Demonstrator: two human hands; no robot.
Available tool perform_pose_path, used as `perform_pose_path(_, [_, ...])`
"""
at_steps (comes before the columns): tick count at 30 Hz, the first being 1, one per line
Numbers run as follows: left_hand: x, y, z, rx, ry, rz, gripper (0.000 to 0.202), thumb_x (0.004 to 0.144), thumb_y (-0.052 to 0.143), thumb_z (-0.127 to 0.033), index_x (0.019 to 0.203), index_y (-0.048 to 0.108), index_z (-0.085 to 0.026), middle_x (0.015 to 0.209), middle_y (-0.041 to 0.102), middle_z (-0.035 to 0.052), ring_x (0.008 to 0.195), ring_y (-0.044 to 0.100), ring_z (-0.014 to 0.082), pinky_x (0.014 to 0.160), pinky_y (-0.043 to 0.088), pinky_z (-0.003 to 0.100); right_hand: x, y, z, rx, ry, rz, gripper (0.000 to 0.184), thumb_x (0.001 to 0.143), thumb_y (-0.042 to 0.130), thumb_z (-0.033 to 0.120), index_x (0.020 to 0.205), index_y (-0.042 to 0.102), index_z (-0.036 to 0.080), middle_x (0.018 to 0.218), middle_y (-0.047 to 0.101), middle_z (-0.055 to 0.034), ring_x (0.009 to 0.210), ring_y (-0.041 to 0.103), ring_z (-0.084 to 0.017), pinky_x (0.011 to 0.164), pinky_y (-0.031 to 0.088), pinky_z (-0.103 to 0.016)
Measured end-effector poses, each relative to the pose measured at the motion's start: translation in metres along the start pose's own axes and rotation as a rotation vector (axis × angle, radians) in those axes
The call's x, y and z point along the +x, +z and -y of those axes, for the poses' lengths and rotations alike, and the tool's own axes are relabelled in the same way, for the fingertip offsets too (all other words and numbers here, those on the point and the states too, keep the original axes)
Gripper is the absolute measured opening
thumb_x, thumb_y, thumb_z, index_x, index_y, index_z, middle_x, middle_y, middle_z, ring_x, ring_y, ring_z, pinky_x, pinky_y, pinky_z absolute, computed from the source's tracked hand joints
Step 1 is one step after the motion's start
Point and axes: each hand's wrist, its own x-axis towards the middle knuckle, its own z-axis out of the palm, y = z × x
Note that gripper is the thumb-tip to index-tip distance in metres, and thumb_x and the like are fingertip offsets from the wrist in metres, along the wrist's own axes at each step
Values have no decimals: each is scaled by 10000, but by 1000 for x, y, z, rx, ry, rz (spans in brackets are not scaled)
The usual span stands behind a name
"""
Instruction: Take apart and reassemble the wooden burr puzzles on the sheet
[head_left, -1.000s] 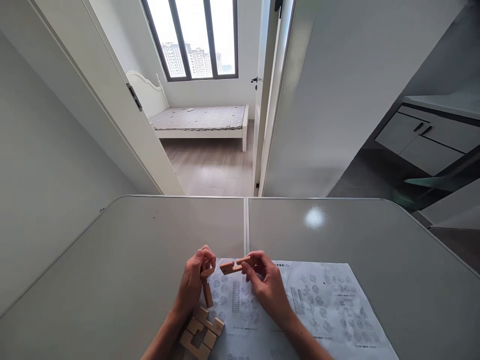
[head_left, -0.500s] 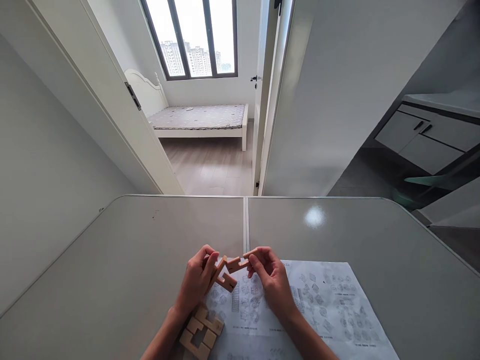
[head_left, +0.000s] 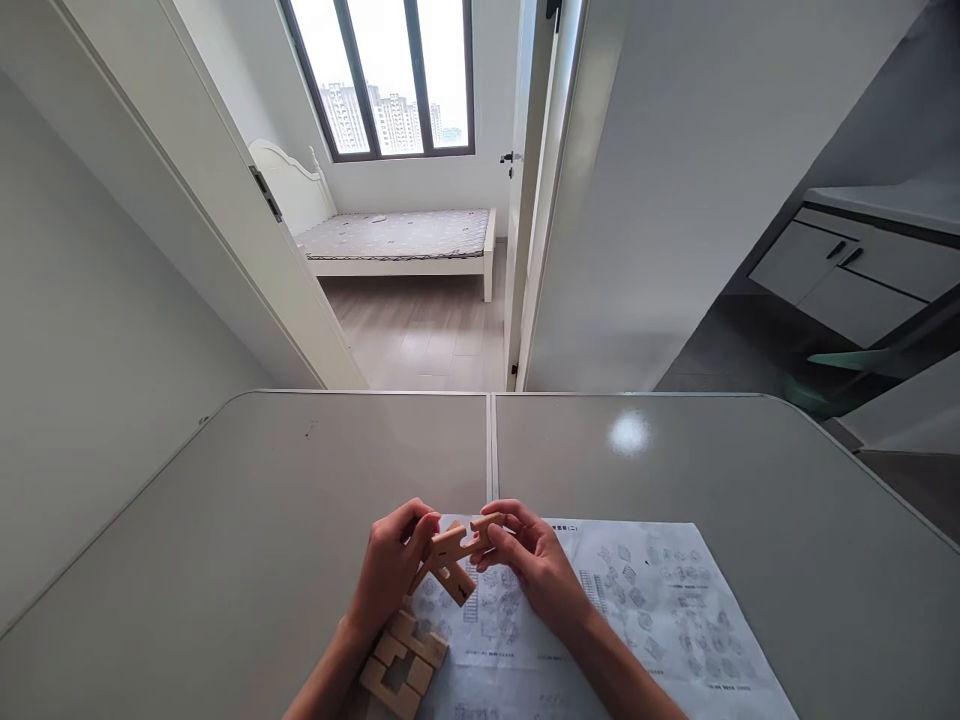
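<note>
Above the printed sheet, my left hand is closed around notched wooden puzzle pieces, one of which tilts down to the right with a dark mark on its face. My right hand pinches another notched wooden puzzle piece between thumb and fingers. That piece meets or overlaps the ones in my left hand; whether they interlock I cannot tell. Below my left wrist lies a group of wooden blocks, fitted around a gap, at the left edge of the paper.
A paper sheet with printed line diagrams lies under my hands and to the right. The grey table has a centre seam. Beyond its far edge are a doorway, an open door and a bed.
My right hand has moved slightly left and down, bringing its piece up against those in my left hand. The pieces in my left hand have turned a little. The block group stays put.
</note>
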Motion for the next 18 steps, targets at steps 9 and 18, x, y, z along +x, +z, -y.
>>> perform_pose_path(9, [-1, 0, -5, -61, -40, 42, 291, 875, 687, -460, 716, 665, -217, 534, 547, -56, 481, 426, 113, 482, 361, 220, 1, 3, 1, -16, 23, 55, 333, 912, 801, 484, 1052, 695, 202, 907, 757, -41, 722, 752, -203, 710, 642, -373])
perform_pose_path(18, [-2, -2, -6, -241, -162, 142, 547, 797, 727, -710, 675, 594, -194, 571, 506, -46, 513, 421, 111, 467, 330, 215, 0, 7, 10, -151, 53, 164, 376, 911, 772, 557, 950, 675, 196, 691, 651, 22, 585, 600, -139, 618, 513, -292])
